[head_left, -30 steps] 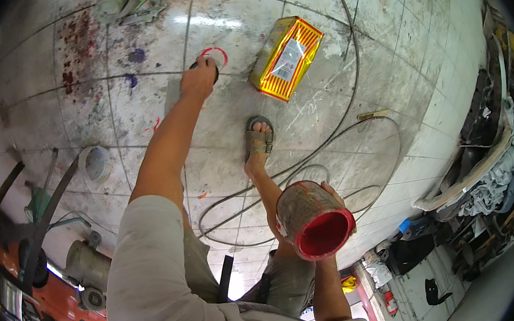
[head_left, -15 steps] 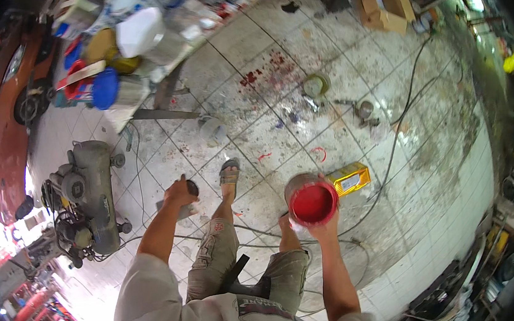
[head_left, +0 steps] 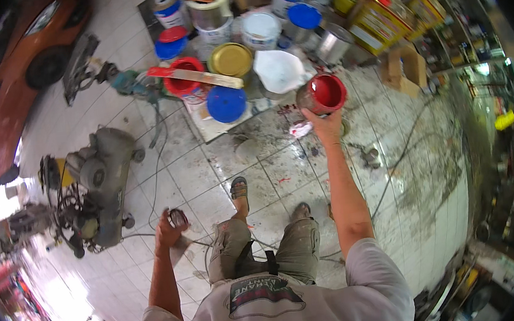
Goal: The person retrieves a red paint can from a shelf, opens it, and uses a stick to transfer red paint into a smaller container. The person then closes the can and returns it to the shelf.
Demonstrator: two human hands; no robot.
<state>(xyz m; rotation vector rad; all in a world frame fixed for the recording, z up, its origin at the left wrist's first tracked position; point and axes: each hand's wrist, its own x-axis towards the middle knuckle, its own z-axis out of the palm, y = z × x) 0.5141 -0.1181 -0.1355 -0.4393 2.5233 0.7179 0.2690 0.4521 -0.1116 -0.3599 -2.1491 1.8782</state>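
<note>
My right hand (head_left: 327, 126) is stretched out forward and closed around a paint can (head_left: 311, 101) with a red, paint-coated inside. The can is tilted, so its mouth faces up toward me, just right of a white faceted container (head_left: 277, 70) at the table edge. A white and pink crumpled piece (head_left: 301, 129) shows beside that hand; whether it touches the hand, I cannot tell. Low on the left, my left hand (head_left: 166, 232) is closed around a small greyish container (head_left: 181, 245) with a dark round mouth. Its contents are too blurred to make out.
A paint-stained table (head_left: 209, 130) carries several cans, a blue lid (head_left: 227, 104) and a red-smeared wooden stick (head_left: 199, 76). An air compressor (head_left: 110, 181) stands left, near an orange car (head_left: 12, 91). A cardboard box (head_left: 405, 70) sits at right; a hose (head_left: 401, 149) crosses the floor.
My right hand has carried the red paint can forward, up beside the table. My left hand still holds the small container. The view has shifted forward, showing more of the table.
</note>
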